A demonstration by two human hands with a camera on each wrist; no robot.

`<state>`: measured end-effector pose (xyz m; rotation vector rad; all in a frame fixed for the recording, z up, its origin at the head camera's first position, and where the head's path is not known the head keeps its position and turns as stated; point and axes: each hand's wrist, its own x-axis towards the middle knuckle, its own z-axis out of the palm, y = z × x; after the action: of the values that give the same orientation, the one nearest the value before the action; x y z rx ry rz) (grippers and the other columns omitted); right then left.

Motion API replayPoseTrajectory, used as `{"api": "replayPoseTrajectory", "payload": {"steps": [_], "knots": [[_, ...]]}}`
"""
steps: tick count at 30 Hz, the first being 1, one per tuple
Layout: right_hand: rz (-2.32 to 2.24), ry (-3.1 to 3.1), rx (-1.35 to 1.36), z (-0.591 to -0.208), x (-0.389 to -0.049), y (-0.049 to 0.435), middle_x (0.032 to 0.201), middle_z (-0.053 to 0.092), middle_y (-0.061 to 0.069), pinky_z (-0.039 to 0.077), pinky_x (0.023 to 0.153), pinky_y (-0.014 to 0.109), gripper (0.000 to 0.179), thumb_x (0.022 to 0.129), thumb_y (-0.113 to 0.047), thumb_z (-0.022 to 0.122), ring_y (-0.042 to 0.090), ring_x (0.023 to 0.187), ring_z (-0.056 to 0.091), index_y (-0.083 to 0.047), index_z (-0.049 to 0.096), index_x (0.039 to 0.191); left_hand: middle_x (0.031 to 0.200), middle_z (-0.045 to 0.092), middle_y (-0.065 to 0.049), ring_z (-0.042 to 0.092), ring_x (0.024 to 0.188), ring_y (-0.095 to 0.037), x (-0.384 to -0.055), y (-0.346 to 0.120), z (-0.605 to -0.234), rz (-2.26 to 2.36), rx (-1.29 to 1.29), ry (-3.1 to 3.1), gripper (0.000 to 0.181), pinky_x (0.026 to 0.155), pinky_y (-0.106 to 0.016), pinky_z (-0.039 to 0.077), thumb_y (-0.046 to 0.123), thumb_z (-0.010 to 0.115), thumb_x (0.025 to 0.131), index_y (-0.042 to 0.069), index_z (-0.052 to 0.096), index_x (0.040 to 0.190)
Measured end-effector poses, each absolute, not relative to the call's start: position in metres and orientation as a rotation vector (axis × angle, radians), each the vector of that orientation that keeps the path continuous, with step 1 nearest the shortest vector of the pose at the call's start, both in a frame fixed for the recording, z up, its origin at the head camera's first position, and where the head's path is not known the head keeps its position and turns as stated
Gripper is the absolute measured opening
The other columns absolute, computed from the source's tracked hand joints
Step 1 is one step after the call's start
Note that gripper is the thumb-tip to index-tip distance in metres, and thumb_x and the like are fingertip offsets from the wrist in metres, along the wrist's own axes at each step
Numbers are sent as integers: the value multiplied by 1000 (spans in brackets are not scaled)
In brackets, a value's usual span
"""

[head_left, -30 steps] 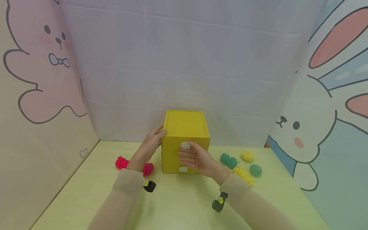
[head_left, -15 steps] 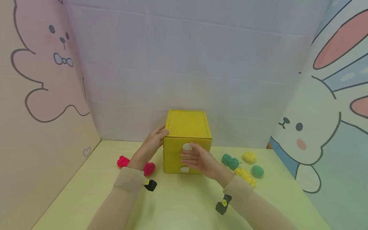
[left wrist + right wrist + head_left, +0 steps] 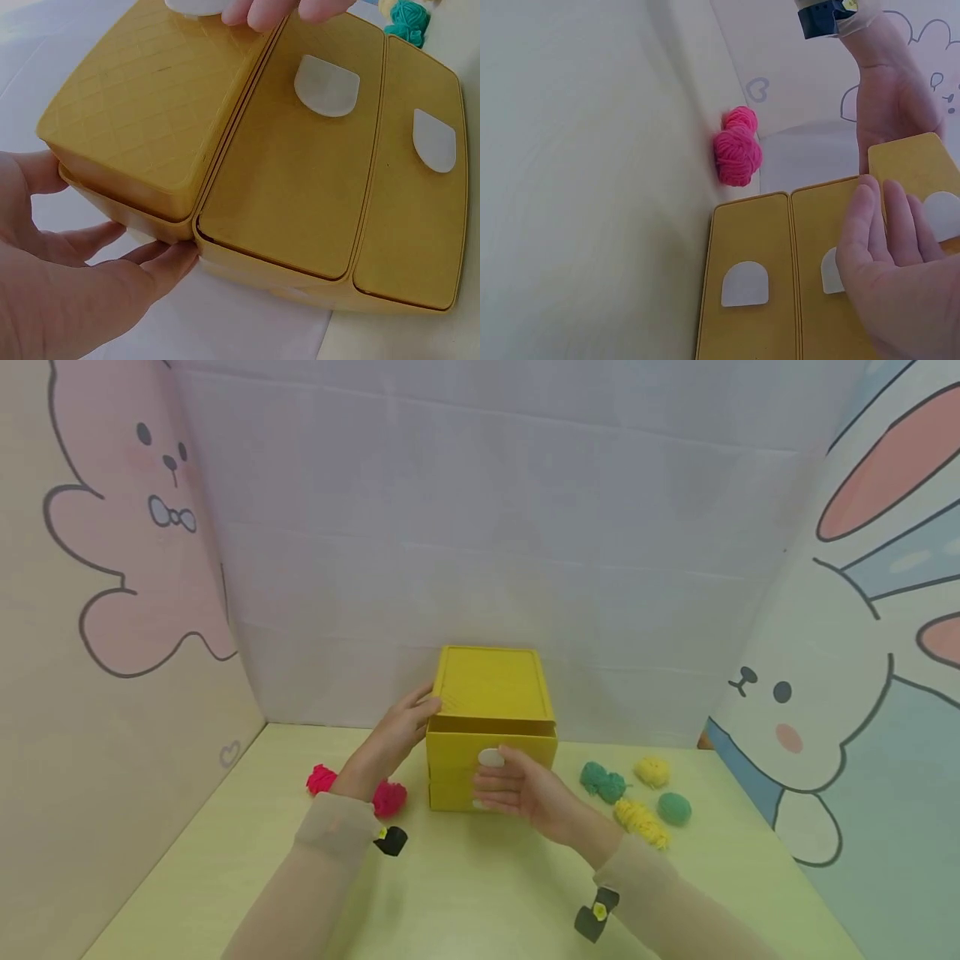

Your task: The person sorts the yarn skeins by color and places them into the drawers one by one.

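Note:
A yellow box of drawers (image 3: 493, 683) stands against the back wall, its top drawer (image 3: 157, 97) pulled partly out. White tabs serve as handles on the drawer fronts. My left hand (image 3: 397, 735) holds the box at its upper left side, thumb near the top edge and fingers along the side wall. At the front, my right hand (image 3: 536, 789) is at the top drawer's white handle (image 3: 491, 757), its thumb side overlapping the tab. In the right wrist view its fingers (image 3: 904, 225) reach across the drawer fronts. The inside of the drawer is hidden.
Pink yarn (image 3: 389, 799) lies left of the box, partly behind my left forearm. To the right lie green yarn (image 3: 602, 782), a yellow ball (image 3: 652, 771), a yellow yarn skein (image 3: 642, 823) and a green ball (image 3: 674, 808). Cloth walls surround the table.
The top drawer has come out toward me, leaving a gap under the box's top. My right hand has moved nearer and slightly right with its handle. The left hand stays on the box.

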<state>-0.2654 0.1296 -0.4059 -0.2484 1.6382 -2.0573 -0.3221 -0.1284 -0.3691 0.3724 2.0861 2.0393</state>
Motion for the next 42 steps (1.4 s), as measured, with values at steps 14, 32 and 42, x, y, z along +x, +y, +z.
{"api": "replayPoseTrajectory", "payload": {"steps": [14,32,42], "knots": [[-2019,1620,-270,-406,-246,133,144,61,29,56,108,39,70,111,-51,51,35,128,67,8,51,150,175,25,-6,26,161,-30,-324,-129,-370,2051,372,2063,64,133,-52,16,33,48,114,18,22,171],[-2015,1593,-231,-406,-229,136,138,68,22,57,108,40,72,110,-51,52,32,125,70,10,54,148,175,24,-6,23,162,-29,-327,-129,-370,2029,340,2071,64,133,-51,17,34,48,114,19,22,171],[-2000,1588,-235,-407,-220,136,136,70,19,55,110,41,73,109,-51,52,32,127,68,11,54,148,174,27,-8,25,161,-30,-329,-130,-372,2022,348,2075,65,133,-52,19,35,48,114,19,22,171]]}}
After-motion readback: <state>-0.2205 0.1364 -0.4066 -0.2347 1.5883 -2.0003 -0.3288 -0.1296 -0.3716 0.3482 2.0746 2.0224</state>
